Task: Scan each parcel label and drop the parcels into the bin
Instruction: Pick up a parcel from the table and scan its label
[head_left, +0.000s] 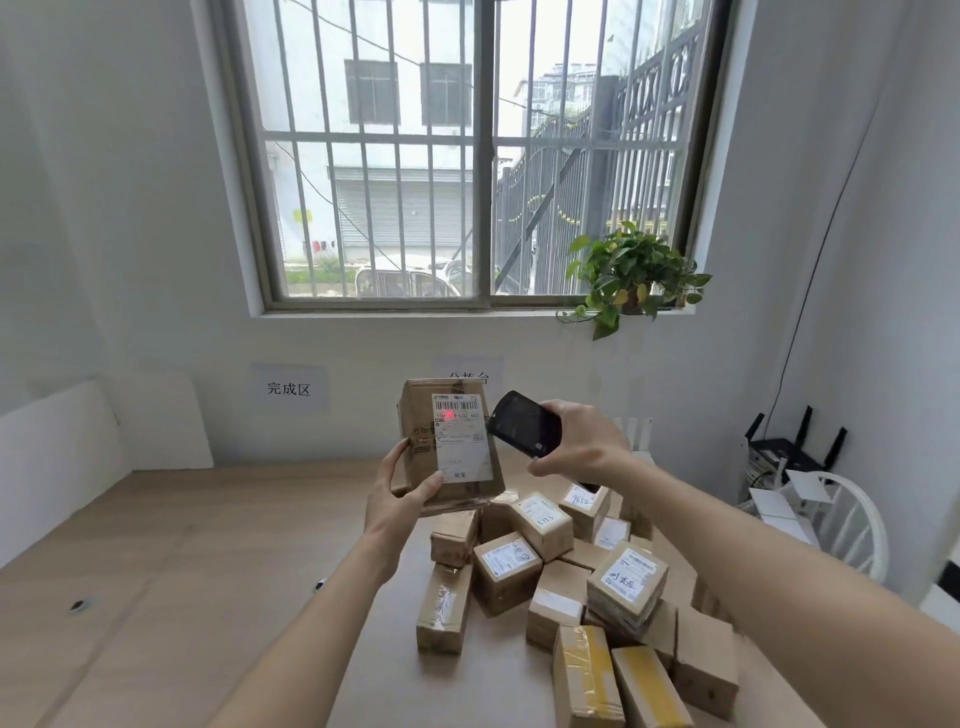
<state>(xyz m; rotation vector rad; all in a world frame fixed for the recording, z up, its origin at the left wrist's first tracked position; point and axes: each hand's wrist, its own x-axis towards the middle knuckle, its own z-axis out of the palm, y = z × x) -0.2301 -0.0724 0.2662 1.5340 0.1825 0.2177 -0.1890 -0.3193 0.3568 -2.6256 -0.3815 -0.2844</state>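
- A person's left hand holds a box upright above the table, thumb across its lower front, fingers curled behind its left edge; the box sits just past 12 o'clock from the pile.
- The right hand, at 3 o'clock of the box, grips a scanner, fingers wrapped over its body; the fingertips are hidden behind it, so how tightly they close cannot be told.
- A red spot glows on the label just under the barcode. Judged risk: the beam sits low of the bars, so the read may miss unless scanner or box tilts.
- The thumb lies close to the label's bottom edge; sliding upward, it could cover print, though the barcode is at the top.
- The box is held by one lower corner only. If it is heavy, it could twist out and fall onto the pile at 6 o'clock, scattering boxes toward the table's right edge.
- No bin shows in view; a sign on the wall at 10 o'clock may mark the finished side. A blind toss that way risks landing on the bare table.
- Scanner and box nearly touch; a knock could jolt either grip.
- Pile boxes lie with labels facing various ways, some hidden, so later scans may need turning.
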